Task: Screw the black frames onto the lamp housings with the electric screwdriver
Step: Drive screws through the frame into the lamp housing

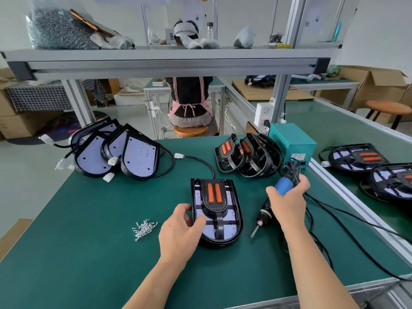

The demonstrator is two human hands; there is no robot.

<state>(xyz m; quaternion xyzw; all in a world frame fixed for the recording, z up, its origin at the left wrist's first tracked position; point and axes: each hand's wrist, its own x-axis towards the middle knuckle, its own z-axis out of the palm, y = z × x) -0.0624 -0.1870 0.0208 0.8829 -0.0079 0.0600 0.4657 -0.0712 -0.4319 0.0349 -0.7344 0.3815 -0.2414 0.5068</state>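
A lamp housing (231,236) lies at the middle of the green mat with a black frame (215,197) with two orange strips laid on it. My left hand (180,230) holds the housing at its left edge, thumb on the lit board. My right hand (289,201) grips the blue-handled electric screwdriver (266,211) to the right of the housing, bit tilted down and left above the mat. A small heap of silver screws (143,228) lies left of my left hand.
Bare housings (116,152) with white plugs are stacked at the back left. Loose black frames (247,155) lean by a teal power box (292,143). Finished lamps (361,157) sit on the right bench. Black cables (347,221) trail right. A person sits beyond the table.
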